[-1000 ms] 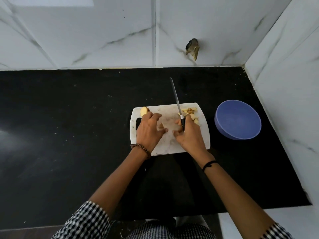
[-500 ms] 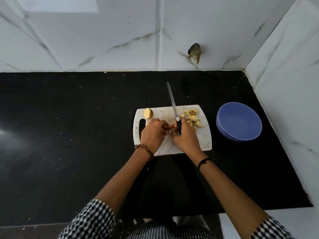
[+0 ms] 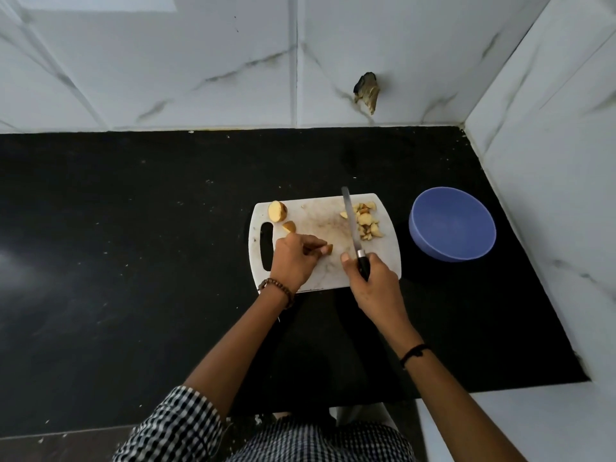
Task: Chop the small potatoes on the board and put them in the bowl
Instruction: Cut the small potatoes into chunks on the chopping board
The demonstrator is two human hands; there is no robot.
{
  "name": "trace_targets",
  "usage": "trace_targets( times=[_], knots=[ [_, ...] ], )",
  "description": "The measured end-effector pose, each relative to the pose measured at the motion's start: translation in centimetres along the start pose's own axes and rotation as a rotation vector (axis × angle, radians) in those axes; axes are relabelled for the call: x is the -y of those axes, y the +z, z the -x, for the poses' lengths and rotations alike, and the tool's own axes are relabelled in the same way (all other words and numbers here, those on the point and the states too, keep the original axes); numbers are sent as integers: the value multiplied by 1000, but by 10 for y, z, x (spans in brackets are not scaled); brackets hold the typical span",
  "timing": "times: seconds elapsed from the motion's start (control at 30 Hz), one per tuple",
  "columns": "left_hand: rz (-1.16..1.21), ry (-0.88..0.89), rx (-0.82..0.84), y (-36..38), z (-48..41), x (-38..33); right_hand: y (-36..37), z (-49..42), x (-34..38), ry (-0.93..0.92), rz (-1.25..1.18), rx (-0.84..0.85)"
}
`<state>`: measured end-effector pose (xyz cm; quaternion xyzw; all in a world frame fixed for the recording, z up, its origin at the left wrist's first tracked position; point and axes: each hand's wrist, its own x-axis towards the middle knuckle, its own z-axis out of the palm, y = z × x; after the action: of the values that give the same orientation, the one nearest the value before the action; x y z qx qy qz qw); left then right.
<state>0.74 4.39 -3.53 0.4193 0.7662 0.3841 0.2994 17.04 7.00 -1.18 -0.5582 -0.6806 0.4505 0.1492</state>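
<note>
A white chopping board [image 3: 320,225] lies on the black counter. My left hand [image 3: 293,261] pinches a potato piece [image 3: 328,250] near the board's middle. Gripping the knife [image 3: 351,228] by its black handle is my right hand [image 3: 373,281]; the blade points away from me beside a pile of chopped potato [image 3: 366,221] at the board's far right. A potato half [image 3: 277,211] and a smaller wedge [image 3: 289,226] lie at the far left of the board. The blue bowl [image 3: 452,224] stands to the right of the board, with nothing visible inside.
White marble-tiled walls close the counter at the back and on the right. A dark broken spot [image 3: 366,91] marks the back wall. The black counter [image 3: 133,261] stretches far to the left. The counter's front edge runs just below my forearms.
My hands have parted: the right moved right with the knife, its blade now beside the chopped pile. The left holds one piece, and a wedge now lies uncovered near the potato half.
</note>
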Motion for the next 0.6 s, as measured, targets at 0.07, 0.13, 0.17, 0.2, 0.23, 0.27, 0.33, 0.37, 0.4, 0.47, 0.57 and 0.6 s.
trace_targets(
  times=[0.07,0.13,0.17,0.2,0.23,0.27,0.33,0.37,0.4,0.47,0.57,0.6],
  knots=[
    [-18,-5,0,0,-1,0,3,8,-2,21,-48,32],
    [-40,2,-1,0,-1,-1,6,15,-3,29,-37,62],
    [-47,12,-5,0,-1,-1,7,18,-4,28,-16,71],
    [-55,25,-13,0,0,-1,9,22,-5,21,14,76],
    [-66,38,-20,-1,1,-2,10,25,-5,11,54,77],
    [-80,47,-26,-1,1,-2,11,27,-5,1,93,76],
    [-105,59,-28,0,2,-3,14,29,-4,-11,146,71],
    [-114,61,-25,0,2,-3,15,29,-3,-13,171,69],
    [-123,63,-25,0,1,-3,16,29,-2,-17,202,65],
    [-138,62,-27,1,1,-4,18,29,-1,-31,289,52],
    [-159,62,-18,2,-1,-4,23,32,2,-48,464,19],
    [-166,60,-13,2,-2,-4,25,33,3,-52,511,9]
  ],
)
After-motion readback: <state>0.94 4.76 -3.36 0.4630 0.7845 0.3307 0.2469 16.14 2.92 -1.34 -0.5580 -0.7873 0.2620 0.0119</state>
